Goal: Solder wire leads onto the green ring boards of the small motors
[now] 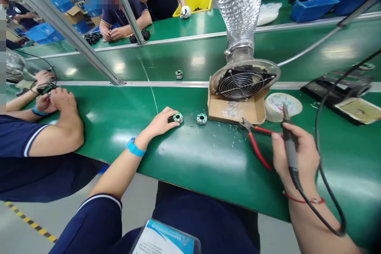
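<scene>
My left hand (160, 124) rests on the green bench and pinches a small round part with a green circuit ring (177, 118). A second such part (201, 118) lies just to its right, and a third (179, 74) sits on the conveyor belt beyond. My right hand (293, 156) is wrapped round a dark soldering iron (289, 143), tip pointing up toward a round white tin (282, 105). Red-handled cutters (256, 143) lie on the bench just left of that hand.
A fume fan on a silver duct (242, 81) stands over a cardboard tray (235, 109). A black soldering station (342, 91) is at the right. A co-worker's arms (56, 123) rest at the left; other people sit across the belt by blue and yellow bins.
</scene>
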### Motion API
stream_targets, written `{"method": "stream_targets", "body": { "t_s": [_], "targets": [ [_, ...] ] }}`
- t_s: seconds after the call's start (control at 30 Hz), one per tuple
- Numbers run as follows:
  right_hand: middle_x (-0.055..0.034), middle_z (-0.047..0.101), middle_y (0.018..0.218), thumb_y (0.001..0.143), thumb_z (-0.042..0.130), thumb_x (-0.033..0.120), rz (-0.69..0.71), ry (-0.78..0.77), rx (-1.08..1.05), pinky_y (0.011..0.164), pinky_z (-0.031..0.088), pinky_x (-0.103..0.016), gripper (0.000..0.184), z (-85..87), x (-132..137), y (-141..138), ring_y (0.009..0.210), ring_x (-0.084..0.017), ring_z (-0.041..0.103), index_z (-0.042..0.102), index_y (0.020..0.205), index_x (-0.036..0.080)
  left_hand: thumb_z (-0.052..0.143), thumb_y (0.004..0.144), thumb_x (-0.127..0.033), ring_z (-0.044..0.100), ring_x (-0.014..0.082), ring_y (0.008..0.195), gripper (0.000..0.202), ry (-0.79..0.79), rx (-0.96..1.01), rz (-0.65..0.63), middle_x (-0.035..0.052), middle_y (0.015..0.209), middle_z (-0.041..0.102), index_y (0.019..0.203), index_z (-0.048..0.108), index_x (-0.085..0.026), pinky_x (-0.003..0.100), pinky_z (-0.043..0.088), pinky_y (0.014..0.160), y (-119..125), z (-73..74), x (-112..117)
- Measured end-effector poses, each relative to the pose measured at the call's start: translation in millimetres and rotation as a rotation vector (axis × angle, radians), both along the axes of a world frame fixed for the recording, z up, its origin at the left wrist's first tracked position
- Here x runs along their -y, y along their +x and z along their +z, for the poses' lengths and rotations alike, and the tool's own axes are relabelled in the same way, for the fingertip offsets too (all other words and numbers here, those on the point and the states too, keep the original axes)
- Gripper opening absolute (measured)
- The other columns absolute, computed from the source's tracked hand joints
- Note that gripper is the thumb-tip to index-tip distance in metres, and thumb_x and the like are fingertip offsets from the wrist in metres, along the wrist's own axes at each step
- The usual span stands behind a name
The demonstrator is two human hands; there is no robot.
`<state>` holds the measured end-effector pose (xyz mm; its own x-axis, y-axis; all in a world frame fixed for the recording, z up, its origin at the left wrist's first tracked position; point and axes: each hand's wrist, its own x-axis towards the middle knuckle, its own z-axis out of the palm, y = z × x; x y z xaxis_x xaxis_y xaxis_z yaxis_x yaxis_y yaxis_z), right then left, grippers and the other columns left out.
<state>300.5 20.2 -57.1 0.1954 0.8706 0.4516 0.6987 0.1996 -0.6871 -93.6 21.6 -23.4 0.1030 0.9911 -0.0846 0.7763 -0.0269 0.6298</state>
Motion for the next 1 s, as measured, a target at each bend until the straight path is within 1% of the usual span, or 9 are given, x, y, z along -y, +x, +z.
{"method": "stream_targets", "body": {
  "t_s": [0.1,0.23,0.3,0.37,0.43,0.57,0.7,0.83,1.0],
  "targets": [
    [-0.0127,0.073,0.106,0.085,0.066,0.044,0.068,0.039,-0.075,0.091,0.057,-0.044,0.036,8.3,20.0,-12.3,0.095,-0.026,0.071,0.071,0.114,0.023,0.072,0.081,-0.027,0.062,0.0195,0.097,0.030,0.032,0.131,0.035,0.0054,0.105,0.065,0.110,0.068,-0.019,0.033,0.051,0.089,21.6,-4.0,17.5],
    [-0.0058,0.075,0.110,0.095,0.056,0.044,0.275,0.000,-0.281,0.071,0.063,-0.038,0.046,24.3,61.0,-37.3,0.077,-0.017,0.072,0.057,0.139,0.029,0.067,0.087,-0.030,0.063,0.0146,0.081,0.042,0.002,0.362,0.029,0.0061,0.103,0.069,0.125,0.056,-0.016,0.028,0.053,0.075,70.3,-5.7,56.0],
    [-0.0036,0.076,0.104,0.096,0.058,0.039,0.407,-0.053,-0.427,0.073,0.064,-0.037,0.043,37.9,79.7,-46.9,0.081,-0.017,0.074,0.057,0.139,0.031,0.068,0.087,-0.033,0.063,0.0138,0.079,0.049,-0.027,0.469,-0.005,0.0067,0.104,0.069,0.131,0.054,-0.017,0.026,0.051,0.070,94.7,-1.4,79.9],
    [-0.0013,0.076,0.095,0.094,0.063,0.033,0.504,-0.120,-0.410,0.083,0.063,-0.036,0.037,53.2,91.9,-52.2,0.086,-0.016,0.074,0.062,0.131,0.030,0.072,0.085,-0.037,0.059,0.0132,0.075,0.052,-0.041,0.556,-0.041,0.0059,0.102,0.067,0.132,0.058,-0.020,0.025,0.048,0.065,114.3,7.1,102.0],
    [0.0004,0.074,0.094,0.090,0.069,0.027,0.582,-0.131,-0.428,0.082,0.061,-0.031,0.039,66.1,97.0,-53.9,0.085,-0.013,0.072,0.062,0.128,0.030,0.075,0.085,-0.041,0.053,0.0122,0.071,0.050,-0.019,0.586,-0.085,0.0038,0.098,0.064,0.130,0.064,-0.024,0.025,0.043,0.062,127.5,17.8,119.4],
    [0.0036,0.067,0.090,0.086,0.072,0.022,0.761,-0.168,-0.486,0.084,0.058,-0.026,0.049,77.6,96.7,-53.2,0.085,-0.009,0.066,0.056,0.131,0.029,0.075,0.087,-0.046,0.043,0.0097,0.065,0.046,0.079,0.504,-0.197,-0.0006,0.084,0.057,0.127,0.069,-0.024,0.023,0.036,0.059,138.3,34.1,138.8],
    [0.0024,0.065,0.087,0.088,0.070,0.026,0.848,-0.284,-0.499,0.077,0.057,-0.025,0.046,78.5,97.3,-52.9,0.081,-0.010,0.065,0.054,0.131,0.024,0.072,0.090,-0.049,0.040,0.0085,0.061,0.048,0.149,0.457,-0.280,-0.0018,0.079,0.054,0.128,0.068,-0.019,0.022,0.033,0.054,139.1,37.5,146.3],
    [0.0004,0.066,0.091,0.090,0.068,0.032,0.867,-0.339,-0.465,0.074,0.057,-0.025,0.046,80.1,100.0,-52.3,0.085,-0.011,0.067,0.053,0.134,0.024,0.070,0.092,-0.049,0.045,0.0096,0.064,0.048,0.187,0.437,-0.315,-0.0025,0.076,0.050,0.128,0.068,-0.018,0.022,0.036,0.057,136.9,34.8,148.4],
    [0.0010,0.068,0.090,0.088,0.066,0.023,0.815,-0.327,-0.326,0.075,0.058,-0.026,0.043,85.1,97.6,-55.8,0.083,-0.012,0.067,0.056,0.130,0.025,0.068,0.092,-0.053,0.043,0.0108,0.064,0.048,0.161,0.458,-0.331,-0.0030,0.074,0.048,0.129,0.067,-0.023,0.024,0.036,0.057,132.1,27.0,144.4]
  ]
}}
